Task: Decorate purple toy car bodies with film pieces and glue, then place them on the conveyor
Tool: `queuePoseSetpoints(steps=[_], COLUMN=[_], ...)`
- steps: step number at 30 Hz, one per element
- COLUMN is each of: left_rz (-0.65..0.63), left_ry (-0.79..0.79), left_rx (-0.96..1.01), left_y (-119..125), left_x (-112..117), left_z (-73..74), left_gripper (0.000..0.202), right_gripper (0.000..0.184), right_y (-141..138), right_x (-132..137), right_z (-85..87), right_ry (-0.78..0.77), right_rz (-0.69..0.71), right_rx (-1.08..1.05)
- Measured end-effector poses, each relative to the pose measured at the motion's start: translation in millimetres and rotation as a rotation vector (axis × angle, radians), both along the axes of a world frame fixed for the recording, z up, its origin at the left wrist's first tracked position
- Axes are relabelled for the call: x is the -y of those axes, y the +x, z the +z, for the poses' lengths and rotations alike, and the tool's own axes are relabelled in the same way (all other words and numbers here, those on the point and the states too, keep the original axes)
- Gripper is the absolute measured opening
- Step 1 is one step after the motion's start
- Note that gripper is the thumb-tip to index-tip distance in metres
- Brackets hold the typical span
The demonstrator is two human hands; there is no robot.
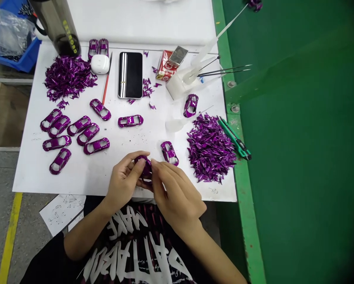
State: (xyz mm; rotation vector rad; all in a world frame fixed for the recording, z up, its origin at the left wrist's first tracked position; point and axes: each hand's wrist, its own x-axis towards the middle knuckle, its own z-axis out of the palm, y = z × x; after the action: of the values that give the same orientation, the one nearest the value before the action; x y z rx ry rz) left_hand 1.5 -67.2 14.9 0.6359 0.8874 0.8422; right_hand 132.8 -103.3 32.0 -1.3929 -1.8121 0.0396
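My left hand (pixel 124 178) is closed around a shiny purple toy car body (pixel 146 169) near the front edge of the white board. Against that body's right side, my right hand (pixel 178 193) has thumb and fingers pinched together; what sits between the fingertips is hidden. Just beyond my right hand lies another purple car body (pixel 169 153). A further one (pixel 130 121) rests mid-board. To the right is a heap of small pointed purple pieces (pixel 211 150), and a second heap (pixel 67 77) is at the back left.
Several finished-looking purple car bodies (pixel 87 134) lie at left. A phone (pixel 130 75), red pencil-like tool (pixel 106 85), white case (pixel 100 64) and dark bottle (pixel 57 27) stand behind. A green cutter (pixel 234 138), red box (pixel 165 65) and white dropper bottle (pixel 177 85) are at right.
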Motion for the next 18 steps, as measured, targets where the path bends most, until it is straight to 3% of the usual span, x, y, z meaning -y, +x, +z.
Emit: queuePoseSetpoints(steps=[4, 9, 11, 15, 18], left_rz=[0.076, 0.210, 0.232, 0.274, 0.275], left_ry=[0.012, 0.028, 0.049, 0.074, 0.169], left_rx=[-0.041, -0.080, -0.068, -0.106, -0.226], left_y=[3.0, 4.4, 4.0, 2.3, -3.0], left_x=[1.4, 7.4, 8.9, 10.2, 17.2], left_z=[2.3, 8.0, 11.5, 17.3, 17.5], left_gripper=[0.029, 0.024, 0.023, 0.018, 0.019], right_gripper=[0.054, 0.047, 0.042, 0.043, 0.040], right_y=[-0.6, -6.2, -11.6, -27.0, -36.5], right_x=[2.0, 3.1, 4.1, 6.1, 7.0], right_z=[-1.7, 10.3, 13.4, 10.2, 8.6], right_ry=[0.026, -0.195, -0.208, -0.092, -0.104], right_rz=[0.059, 0.087, 0.078, 0.005, -0.023], right_rx=[0.036, -0.206, -0.232, -0.011, 0.068])
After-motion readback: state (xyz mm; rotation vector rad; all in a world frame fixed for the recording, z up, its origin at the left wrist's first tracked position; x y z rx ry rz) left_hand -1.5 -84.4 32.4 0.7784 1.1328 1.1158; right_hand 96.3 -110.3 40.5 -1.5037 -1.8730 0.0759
